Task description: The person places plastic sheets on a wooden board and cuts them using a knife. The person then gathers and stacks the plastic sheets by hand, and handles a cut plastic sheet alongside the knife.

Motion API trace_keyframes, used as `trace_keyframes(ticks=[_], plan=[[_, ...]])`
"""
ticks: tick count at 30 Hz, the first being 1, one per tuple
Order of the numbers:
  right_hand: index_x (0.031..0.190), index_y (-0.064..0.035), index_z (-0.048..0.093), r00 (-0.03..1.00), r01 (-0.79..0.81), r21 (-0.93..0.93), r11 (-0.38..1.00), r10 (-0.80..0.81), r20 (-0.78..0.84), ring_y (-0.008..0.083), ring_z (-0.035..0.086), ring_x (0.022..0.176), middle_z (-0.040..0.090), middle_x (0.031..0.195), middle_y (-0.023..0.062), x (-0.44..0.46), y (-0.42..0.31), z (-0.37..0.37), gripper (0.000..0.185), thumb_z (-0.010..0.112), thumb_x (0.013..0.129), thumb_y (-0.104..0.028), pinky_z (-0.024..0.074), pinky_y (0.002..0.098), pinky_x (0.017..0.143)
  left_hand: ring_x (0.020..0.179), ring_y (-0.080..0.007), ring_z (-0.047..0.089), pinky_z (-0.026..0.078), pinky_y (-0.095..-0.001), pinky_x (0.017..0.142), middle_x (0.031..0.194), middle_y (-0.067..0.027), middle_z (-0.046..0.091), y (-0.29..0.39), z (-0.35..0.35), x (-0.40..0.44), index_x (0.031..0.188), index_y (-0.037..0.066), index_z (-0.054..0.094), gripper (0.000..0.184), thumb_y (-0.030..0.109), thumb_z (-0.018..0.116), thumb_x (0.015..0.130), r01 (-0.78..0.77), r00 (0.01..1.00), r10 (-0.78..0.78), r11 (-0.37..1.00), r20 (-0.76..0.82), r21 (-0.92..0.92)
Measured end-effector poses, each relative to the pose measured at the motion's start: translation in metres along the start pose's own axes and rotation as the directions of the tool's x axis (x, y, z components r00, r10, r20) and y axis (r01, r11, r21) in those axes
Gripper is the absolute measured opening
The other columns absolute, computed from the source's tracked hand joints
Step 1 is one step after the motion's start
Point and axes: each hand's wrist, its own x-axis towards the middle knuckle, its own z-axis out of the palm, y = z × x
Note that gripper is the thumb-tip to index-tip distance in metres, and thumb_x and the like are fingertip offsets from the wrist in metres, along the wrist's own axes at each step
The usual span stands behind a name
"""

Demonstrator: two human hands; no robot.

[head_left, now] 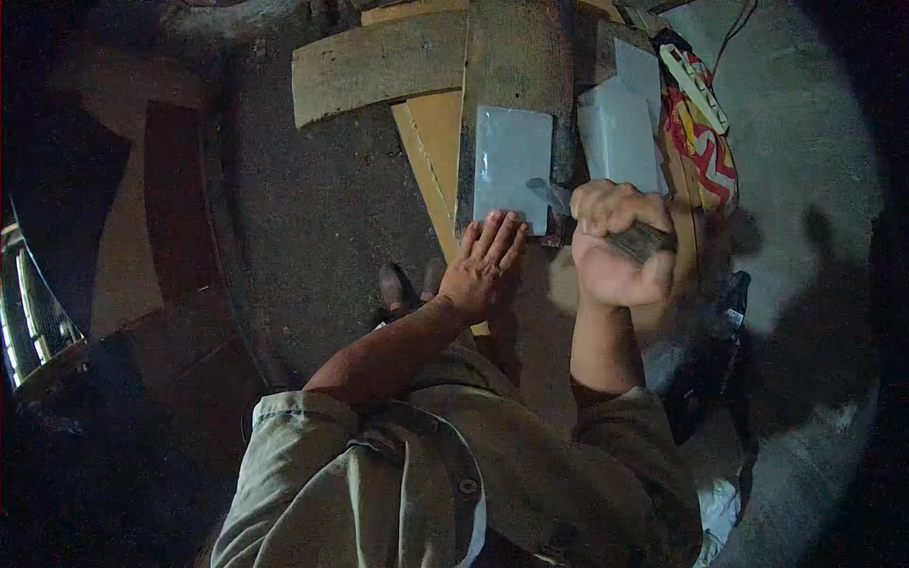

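A pale grey, glossy rectangular sheet or slab [513, 166] lies on a long wooden board [516, 57]. My left hand [481, 265] rests flat with its fingers spread on the lower left edge of that piece. Over the lower right corner, my right hand [620, 246] is closed in a fist around a bladed tool [644, 243] with a dark handle. Its thin grey blade points left over the slab; motion blurs it, so I cannot tell whether it touches or which exact kind of tool it is.
To the right sit white wrapped sheets [620, 137], a white power strip [694, 87] and a red and yellow cloth or bag [703, 156]. Another plank [379, 71] crosses at the upper left. Brown cardboard [431, 170] lies beneath. Shoes [398, 284] show below.
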Motion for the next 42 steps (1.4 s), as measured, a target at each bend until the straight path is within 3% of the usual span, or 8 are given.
trace_keyframes(ticks=[9,18,21,24,30,35,40,42], plan=[[0.075,0.0,0.046,0.997,0.031,0.067,0.997,-0.026,-0.072,0.018,0.042,0.056,0.046,0.062,0.009,-0.002,-0.002,-0.021,0.049,0.049,0.086,-0.048,0.0361,0.0313,0.055,0.14,-0.0355,0.011,0.014,-0.0514,0.111,0.151,-0.019,0.013,0.0,0.004,0.001,0.146,0.004,0.012,0.08,0.023,0.054,0.081,0.004,1.0,-0.004,1.0,-0.002,-0.019],[0.076,-0.0037,0.045,0.998,-0.038,-0.191,0.981,0.026,-0.065,0.018,0.041,0.057,0.043,0.062,0.0067,-0.001,0.002,-0.016,0.049,0.045,0.085,-0.052,0.034,0.0332,0.056,0.141,-0.0323,0.005,0.008,-0.0456,0.115,0.153,-0.0161,0.002,-0.005,0.002,-0.006,0.146,0.002,0.009,0.072,0.021,0.048,0.088,-0.066,0.977,0.03,0.985,0.212,0.162],[0.077,-0.0042,0.045,0.999,-0.016,-0.259,0.966,0.003,-0.05,0.0186,0.042,0.056,0.045,0.062,0.0069,-0.003,-0.001,-0.01,0.049,0.044,0.085,-0.053,0.034,0.0327,0.055,0.142,-0.031,0.005,0.009,-0.0452,0.115,0.153,-0.0159,0.003,-0.006,0.011,-0.009,0.145,0.001,0.015,0.067,0.02,0.046,0.089,-0.009,0.999,0.01,1.0,0.046,-0.029],[0.078,0.001,0.047,0.993,0.052,0.033,0.998,-0.048,-0.109,0.0192,0.044,0.059,0.046,0.065,0.0096,-0.009,-0.003,0.008,0.052,0.051,0.085,-0.05,0.0379,0.0339,0.057,0.142,-0.03,0.005,0.01,-0.045,0.115,0.153,-0.0163,0.003,-0.003,0.008,-0.008,0.145,0.001,0.018,0.066,0.022,0.047,0.089,-0.015,0.99,0.002,0.996,0.144,0.093],[0.078,-0.0041,0.043,0.999,-0.047,0.009,0.999,0.047,0.005,0.0197,0.04,0.057,0.044,0.064,0.0083,-0.014,-0.009,0.042,0.055,0.045,0.084,-0.059,0.033,0.0351,0.056,0.141,-0.0327,0.011,0.012,-0.0457,0.114,0.151,-0.0183,0.011,-0.005,0.012,-0.009,0.144,0.0,0.02,0.066,0.024,0.046,0.088,-0.039,0.999,0.04,0.998,-0.021,0.059],[0.077,-0.0031,0.043,0.992,-0.126,-0.075,0.989,0.128,0.012,0.0196,0.04,0.058,0.043,0.064,0.0079,-0.022,0.02,0.03,0.053,0.046,0.084,-0.056,0.0334,0.0353,0.056,0.14,-0.0337,0.013,0.015,-0.0465,0.113,0.15,-0.0194,0.014,-0.004,0.014,-0.008,0.143,0.001,0.023,0.067,0.028,0.046,0.087,-0.029,0.99,0.007,0.987,0.139,0.157],[0.079,0.0015,0.047,0.999,0.0,0.151,0.989,-0.007,0.042,0.0187,0.041,0.058,0.047,0.066,0.0095,-0.011,0.005,0.028,0.054,0.054,0.084,-0.052,0.0342,0.0316,0.055,0.14,-0.0335,0.014,0.014,-0.0462,0.113,0.15,-0.0195,0.014,-0.006,0.015,-0.006,0.143,0.0,0.024,0.065,0.026,0.046,0.087,-0.028,0.999,0.03,0.999,-0.031,0.038],[0.08,0.002,0.047,0.999,-0.041,0.041,0.998,0.04,0.019,0.0187,0.042,0.058,0.047,0.067,0.0094,-0.015,0.0,0.029,0.055,0.055,0.084,-0.052,0.0353,0.0318,0.056,0.14,-0.0334,0.014,0.014,-0.0463,0.113,0.15,-0.0195,0.013,-0.006,0.021,-0.009,0.143,0.0,0.024,0.065,0.025,0.046,0.087,-0.023,0.998,0.027,0.998,-0.057,0.06]])
